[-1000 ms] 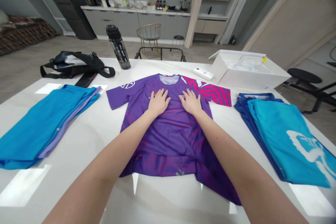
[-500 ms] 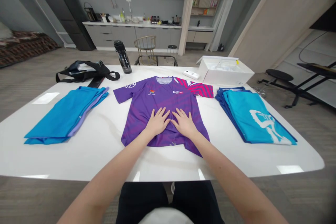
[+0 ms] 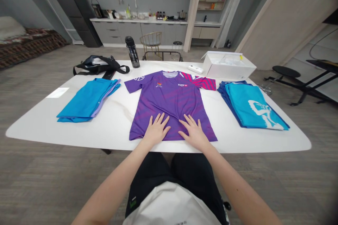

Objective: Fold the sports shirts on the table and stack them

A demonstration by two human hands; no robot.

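Note:
A purple T-shirt lies spread front side up on the white table, its collar pointing away from me. One sleeve is plain purple with a white emblem; the other has pink stripes. My left hand rests flat on the lower left of the shirt, fingers spread. On the lower right, my right hand also lies flat with its fingers apart. A few creases run through the cloth between and above my hands.
Folded blue and lilac garments lie to the left, folded turquoise and navy ones to the right. Behind stand a black bag, a dark bottle, a small white device and a white box. The table's edge is close to me.
Both hands have slid over the shirt toward its bottom hem and a little apart. The hem's right corner now lies straighter. My view has shifted, showing more of my lap.

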